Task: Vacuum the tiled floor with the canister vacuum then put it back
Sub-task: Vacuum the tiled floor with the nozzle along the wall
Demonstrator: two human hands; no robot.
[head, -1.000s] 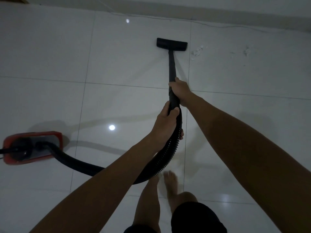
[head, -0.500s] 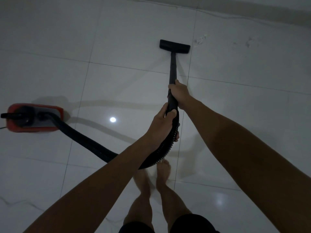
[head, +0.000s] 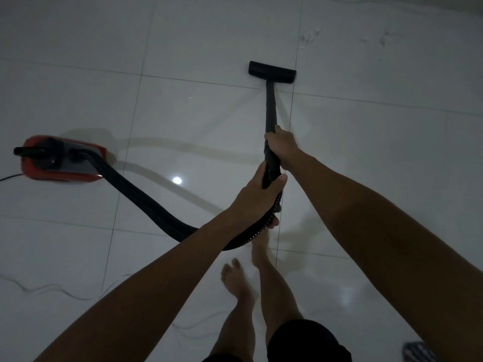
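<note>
At the bottom centre of the frame, the person's bare feet (head: 236,279) stood on the white tiled floor (head: 392,158), with a thin white cord (head: 52,287) trailing across the tiles at lower left.

Above the feet, the left hand (head: 257,198) was wrapped around the ribbed end of the black hose (head: 146,202), fingers curled fully about it where it joined the wand. Just beyond, the right hand (head: 283,148) gripped the black wand (head: 270,108) from the right side, fingers closed round the tube. Both hands held the same line of tubing, one directly behind the other.

The hose curved away to the left of the frame and entered the red canister vacuum (head: 61,162), which sat on the floor at middle left, well apart from the feet.

The wand ran up the frame to the flat black floor nozzle (head: 271,73), which lay on the tiles at upper centre, just left of a grout line. Small pale debris specks (head: 309,37) lay beyond it at upper right, apart from the nozzle.

Judged step: the vacuuming pass, not the put-away. The next move would call for pushing the nozzle forward and right onto the specks, keeping it flat, with hose slack sufficient that the canister is not tipped.
</note>
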